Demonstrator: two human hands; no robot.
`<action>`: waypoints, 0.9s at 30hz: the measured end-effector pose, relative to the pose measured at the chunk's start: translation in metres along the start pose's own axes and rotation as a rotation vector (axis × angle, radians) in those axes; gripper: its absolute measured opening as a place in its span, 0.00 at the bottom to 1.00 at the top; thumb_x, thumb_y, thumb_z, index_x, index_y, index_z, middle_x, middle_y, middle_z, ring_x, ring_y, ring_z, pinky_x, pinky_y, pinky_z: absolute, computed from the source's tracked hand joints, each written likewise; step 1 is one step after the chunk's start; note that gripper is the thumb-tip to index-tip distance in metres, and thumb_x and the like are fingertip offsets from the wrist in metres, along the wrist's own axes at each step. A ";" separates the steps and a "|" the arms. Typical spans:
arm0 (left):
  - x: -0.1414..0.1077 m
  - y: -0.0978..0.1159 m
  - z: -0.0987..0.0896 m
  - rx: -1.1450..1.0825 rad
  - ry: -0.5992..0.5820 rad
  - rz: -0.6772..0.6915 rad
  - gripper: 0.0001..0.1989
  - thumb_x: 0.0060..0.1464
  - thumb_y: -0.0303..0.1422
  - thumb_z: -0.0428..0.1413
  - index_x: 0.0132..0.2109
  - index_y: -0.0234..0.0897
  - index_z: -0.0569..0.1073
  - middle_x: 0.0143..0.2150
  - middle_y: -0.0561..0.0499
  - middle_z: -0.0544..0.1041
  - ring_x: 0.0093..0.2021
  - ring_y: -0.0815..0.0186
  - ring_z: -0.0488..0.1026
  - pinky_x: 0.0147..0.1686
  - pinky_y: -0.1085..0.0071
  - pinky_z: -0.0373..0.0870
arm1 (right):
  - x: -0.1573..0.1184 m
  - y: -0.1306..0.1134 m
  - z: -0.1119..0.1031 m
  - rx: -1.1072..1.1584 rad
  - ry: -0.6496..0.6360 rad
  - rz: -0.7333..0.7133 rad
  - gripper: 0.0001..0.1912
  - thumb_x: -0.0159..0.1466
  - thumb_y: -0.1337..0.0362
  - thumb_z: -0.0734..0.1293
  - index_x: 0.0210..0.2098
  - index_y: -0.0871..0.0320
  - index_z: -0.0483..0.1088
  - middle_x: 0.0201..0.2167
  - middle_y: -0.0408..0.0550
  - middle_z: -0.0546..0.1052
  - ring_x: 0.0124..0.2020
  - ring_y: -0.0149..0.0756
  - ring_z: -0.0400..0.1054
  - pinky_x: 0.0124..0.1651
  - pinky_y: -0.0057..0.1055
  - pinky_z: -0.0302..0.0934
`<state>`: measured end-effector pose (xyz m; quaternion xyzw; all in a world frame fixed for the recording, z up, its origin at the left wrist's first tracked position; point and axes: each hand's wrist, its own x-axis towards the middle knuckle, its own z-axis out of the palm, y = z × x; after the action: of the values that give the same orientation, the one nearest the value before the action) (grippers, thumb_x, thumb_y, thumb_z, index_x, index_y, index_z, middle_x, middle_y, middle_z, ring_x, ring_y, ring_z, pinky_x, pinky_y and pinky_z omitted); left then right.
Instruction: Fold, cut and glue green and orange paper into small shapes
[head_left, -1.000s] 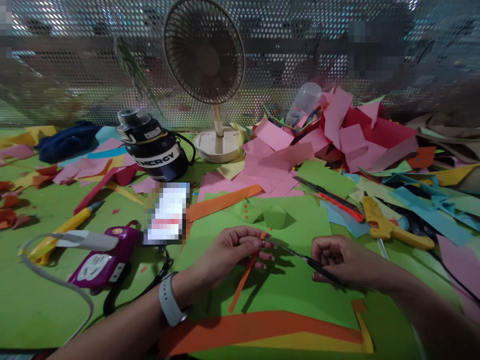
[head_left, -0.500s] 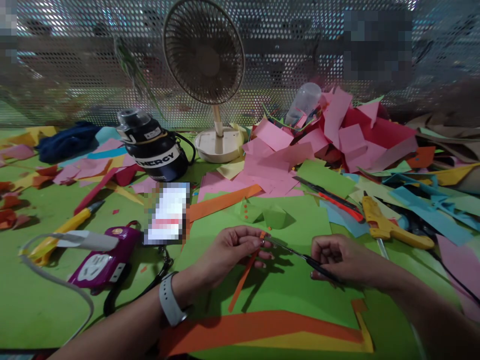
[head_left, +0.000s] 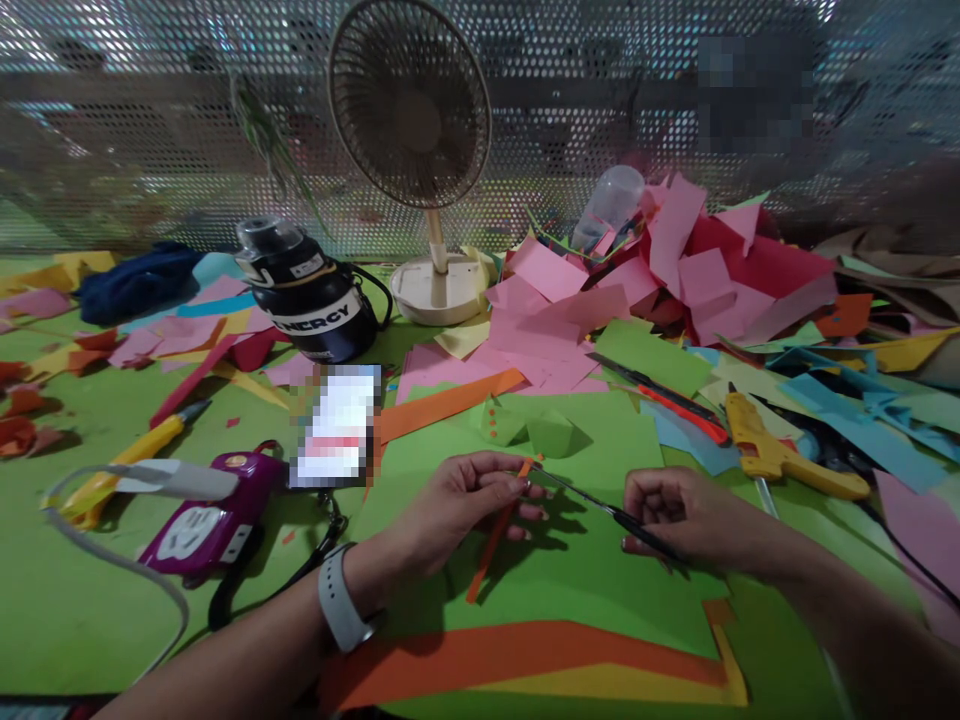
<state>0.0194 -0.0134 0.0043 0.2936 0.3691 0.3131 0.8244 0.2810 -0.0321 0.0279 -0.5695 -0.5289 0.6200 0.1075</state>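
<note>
Between thumb and fingers, my left hand [head_left: 480, 495] pinches a narrow orange paper strip [head_left: 491, 555], whose long end hangs down over green paper [head_left: 585, 590]. Black-handled tweezers or scissors [head_left: 637, 532] are in my closed right hand [head_left: 675, 515]; their thin metal tip meets the strip's top end by my left fingertips. I cannot tell which tool it is from its slim blades. Just behind my hands stand two small folded green paper pieces [head_left: 551, 430], the left one bearing a row of orange dots [head_left: 493, 418].
A yellow glue gun [head_left: 757, 445] and a red-and-black cutter [head_left: 682, 410] lie on the right. To the left are a phone [head_left: 337, 425], a purple device [head_left: 214, 515] and a dark bottle [head_left: 315, 300]. A fan [head_left: 435, 290] and heaped pink paper [head_left: 555, 320] stand behind.
The orange strip has shifted slightly up through my left fingers, its lower end now higher and a little to the right. Both hands stay nearly in place.
</note>
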 end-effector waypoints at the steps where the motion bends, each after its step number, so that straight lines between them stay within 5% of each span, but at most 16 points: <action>1: 0.000 0.000 0.000 0.002 -0.001 0.002 0.11 0.48 0.30 0.67 0.39 0.34 0.76 0.36 0.47 0.82 0.32 0.66 0.79 0.29 0.73 0.73 | 0.000 0.000 0.000 -0.001 0.002 -0.003 0.26 0.42 0.50 0.79 0.23 0.58 0.62 0.15 0.33 0.62 0.19 0.22 0.54 0.21 0.21 0.49; 27: -0.001 0.003 0.004 0.023 0.031 0.029 0.13 0.49 0.32 0.67 0.42 0.34 0.77 0.39 0.46 0.82 0.33 0.66 0.79 0.30 0.73 0.72 | -0.004 -0.001 -0.002 -0.058 -0.005 -0.011 0.25 0.44 0.51 0.78 0.24 0.58 0.63 0.17 0.34 0.62 0.20 0.23 0.53 0.22 0.21 0.47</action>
<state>0.0204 -0.0133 0.0092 0.3033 0.3811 0.3253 0.8106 0.2833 -0.0332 0.0313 -0.5679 -0.5501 0.6052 0.0927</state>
